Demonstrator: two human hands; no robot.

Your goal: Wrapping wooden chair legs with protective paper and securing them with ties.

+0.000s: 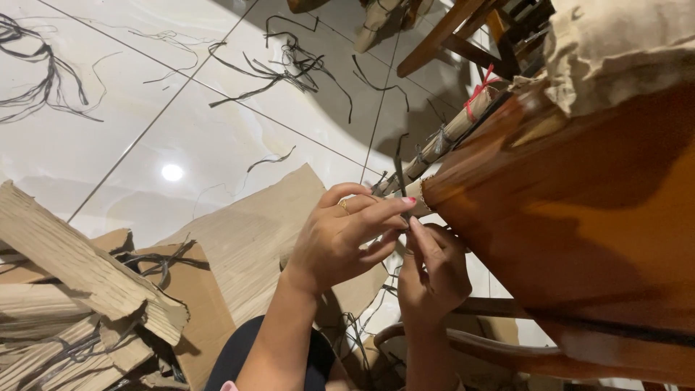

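— Looking down: both hands meet at the near end of a wrapped leg (441,141), just where it comes out from behind the brown panel (579,217). What's the leg like?

— Pale tan, rolled paper or card around it, running up and away to the right. A red tie (479,88) sits near its far end; dark strands (397,170) hang off it lower down.

— Left hand (340,235)?

— Fingers pinched together at the tips, against the leg's near end, ring on one finger. It seems to grip a thin dark strand, though the strand is too fine there to be sure.

— Right hand (433,271)?

— Below and just right of the left, fingers curled, index pointing up to touch the same spot. Whether it grasps anything I cannot tell.

— Surroundings?

— White tile floor (145,108), glossy, with dark strips (282,69) scattered over it. Cardboard (239,239) lies flat under the left forearm; more torn, corrugated pieces (79,289) are heaped at lower left. A curved wooden rail (492,347) passes under the right wrist. Tan cloth (622,43) drapes over the panel's top, upper right.
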